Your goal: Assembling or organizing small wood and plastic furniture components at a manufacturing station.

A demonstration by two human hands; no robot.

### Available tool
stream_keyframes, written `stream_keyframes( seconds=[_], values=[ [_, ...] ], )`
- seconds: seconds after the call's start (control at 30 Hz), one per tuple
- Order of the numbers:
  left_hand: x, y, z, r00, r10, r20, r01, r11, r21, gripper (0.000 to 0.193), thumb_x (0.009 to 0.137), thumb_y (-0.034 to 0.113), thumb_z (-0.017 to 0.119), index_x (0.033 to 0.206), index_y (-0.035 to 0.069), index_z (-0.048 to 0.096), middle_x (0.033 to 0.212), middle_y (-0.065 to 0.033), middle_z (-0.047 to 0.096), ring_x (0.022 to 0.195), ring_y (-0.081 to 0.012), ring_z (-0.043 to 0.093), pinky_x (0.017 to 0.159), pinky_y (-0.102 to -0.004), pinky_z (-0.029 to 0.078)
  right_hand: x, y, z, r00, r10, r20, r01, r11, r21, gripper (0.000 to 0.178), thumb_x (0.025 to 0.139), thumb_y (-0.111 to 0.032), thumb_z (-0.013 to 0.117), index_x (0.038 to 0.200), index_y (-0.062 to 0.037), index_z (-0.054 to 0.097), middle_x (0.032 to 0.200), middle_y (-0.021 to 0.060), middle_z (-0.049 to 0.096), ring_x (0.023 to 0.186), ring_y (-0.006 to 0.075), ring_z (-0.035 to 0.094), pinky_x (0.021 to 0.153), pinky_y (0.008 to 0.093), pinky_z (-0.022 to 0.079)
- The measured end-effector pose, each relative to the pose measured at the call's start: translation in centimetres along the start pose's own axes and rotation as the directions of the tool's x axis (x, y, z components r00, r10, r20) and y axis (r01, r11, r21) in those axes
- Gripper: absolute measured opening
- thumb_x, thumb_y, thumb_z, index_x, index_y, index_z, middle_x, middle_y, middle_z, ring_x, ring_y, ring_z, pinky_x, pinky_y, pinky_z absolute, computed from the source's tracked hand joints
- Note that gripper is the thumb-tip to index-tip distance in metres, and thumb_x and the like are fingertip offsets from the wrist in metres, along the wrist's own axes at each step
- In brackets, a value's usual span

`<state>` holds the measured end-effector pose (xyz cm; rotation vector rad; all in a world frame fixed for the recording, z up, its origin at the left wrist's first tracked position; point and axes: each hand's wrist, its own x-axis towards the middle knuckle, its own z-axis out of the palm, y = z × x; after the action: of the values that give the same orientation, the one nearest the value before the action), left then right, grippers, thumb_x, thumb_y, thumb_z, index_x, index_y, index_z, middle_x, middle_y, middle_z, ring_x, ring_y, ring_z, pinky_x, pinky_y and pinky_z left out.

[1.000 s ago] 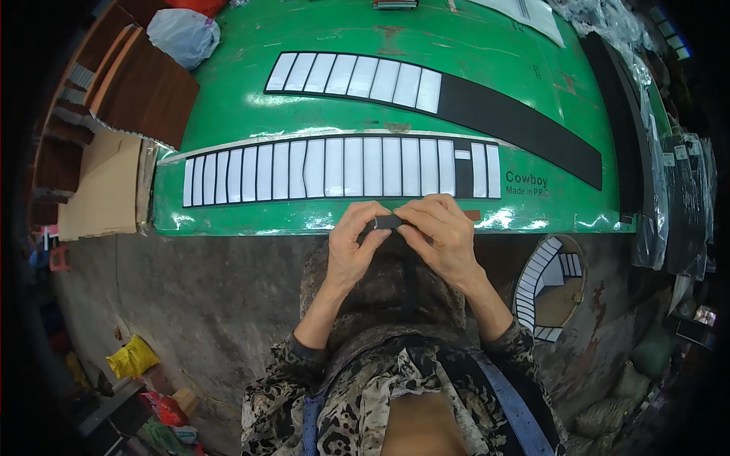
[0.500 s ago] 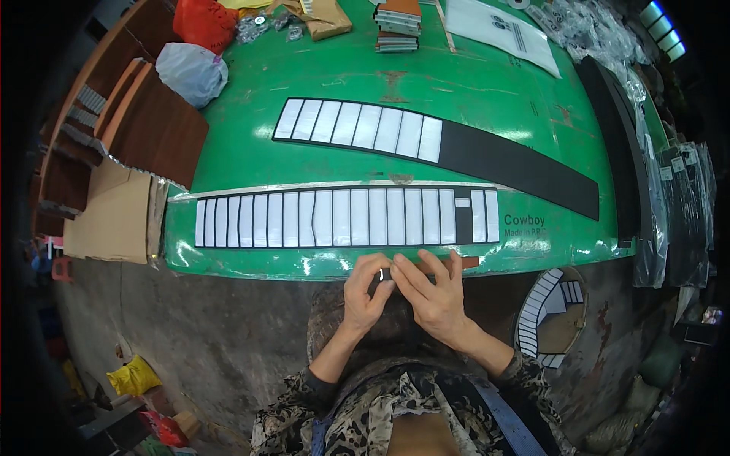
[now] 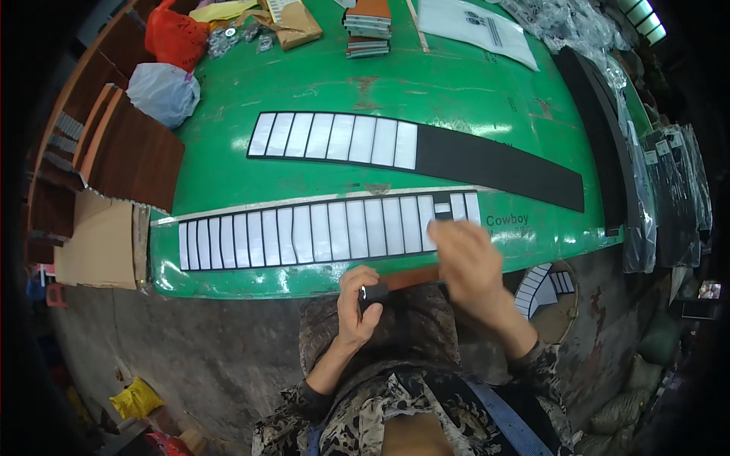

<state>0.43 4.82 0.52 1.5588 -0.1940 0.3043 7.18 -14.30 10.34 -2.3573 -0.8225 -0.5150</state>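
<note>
My left hand (image 3: 356, 308), by the table's front edge, is closed around a small black piece (image 3: 376, 292) with a bit of white on it. My right hand (image 3: 473, 266) is smeared by motion and reaches over the right part of the near black strip (image 3: 442, 218); whether it holds anything does not show. White rectangles (image 3: 319, 232) cover most of that strip, side by side, with a dark gap under a small white patch near its right end. Between my hands a flat reddish-brown piece (image 3: 414, 278) lies at the table edge.
On the green table (image 3: 289, 76) a second black strip (image 3: 494, 161) lies farther back, half covered in white rectangles. A brown stack (image 3: 369, 26), bags (image 3: 165, 95) and a plastic sheet (image 3: 479, 30) are behind. Below right stands a round container (image 3: 559, 315) with white-striped pieces.
My right hand has left my left hand and moved right and forward over the near strip. The small black piece stays in my left hand. The whole view has shifted slightly.
</note>
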Motion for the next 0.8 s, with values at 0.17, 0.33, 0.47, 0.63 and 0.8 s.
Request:
stream_keyframes(
  seconds=[0.17,0.33,0.47,0.63,0.8],
  values=[
    [0.0,0.6,0.2,0.997,-0.072,0.013,0.071,0.996,0.048,0.02,0.084,0.016,0.057,0.097,0.002,0.052,0.099,-0.0139,0.055,0.094,-0.027,0.052,0.089,-0.038,0.037,4.1,11.3,2.4,0.942,0.289,0.168,-0.264,0.952,-0.157,0.045,0.076,-0.012,0.069,0.119,-0.007,0.057,0.117,0.0073,0.058,0.108,0.0288,0.053,0.087,0.0386,0.048],
    [0.1,0.9,-1.3,0.979,-0.153,0.138,0.15,0.988,0.031,0.07,0.084,0.054,0.056,0.123,-0.003,0.045,0.118,-0.0169,0.048,0.113,-0.0301,0.046,0.1,-0.0401,0.032,7.1,16.9,5.1,0.925,0.306,0.225,-0.215,0.91,-0.354,0.074,0.069,-0.032,0.078,0.131,-0.0073,0.046,0.133,0.0119,0.046,0.121,0.0323,0.044,0.093,0.057,0.04],
    [5.6,2.4,-3.7,0.992,-0.056,0.11,0.002,0.899,0.438,0.057,0.083,0.03,0.065,0.124,-0.005,0.047,0.12,-0.0208,0.051,0.113,-0.0364,0.048,0.101,-0.0427,0.032,8.0,17.2,5.1,0.83,0.39,0.4,-0.274,0.908,-0.317,0.084,0.061,-0.034,0.083,0.131,-0.0073,0.045,0.123,0.013,0.049,0.115,0.0322,0.047,0.089,0.0592,0.037],
    [19.5,0.9,0.8,0.883,0.126,0.452,-0.433,0.591,0.681,0.04,0.08,0.005,0.063,0.118,0.003,0.053,0.117,-0.013,0.055,0.11,-0.0301,0.051,0.094,-0.0428,0.035,7.4,17.1,5.6,0.858,0.387,0.337,-0.365,0.922,-0.131,0.082,0.054,-0.029,0.086,0.125,-0.0112,0.048,0.11,0.0093,0.048,0.111,0.0274,0.044,0.096,0.0414,0.027],
    [27.8,-5.0,6.3,0.768,-0.074,0.637,-0.484,0.584,0.652,0.043,0.08,0.008,0.065,0.121,0.003,0.053,0.105,-0.0111,0.062,0.104,-0.0272,0.056,0.092,-0.043,0.037,6.4,17.5,5.6,0.906,0.378,0.193,-0.4,0.912,0.093,0.076,0.054,-0.023,0.085,0.12,-0.0129,0.048,0.106,0.007,0.048,0.108,0.0255,0.045,0.097,0.0385,0.026]
  ],
)
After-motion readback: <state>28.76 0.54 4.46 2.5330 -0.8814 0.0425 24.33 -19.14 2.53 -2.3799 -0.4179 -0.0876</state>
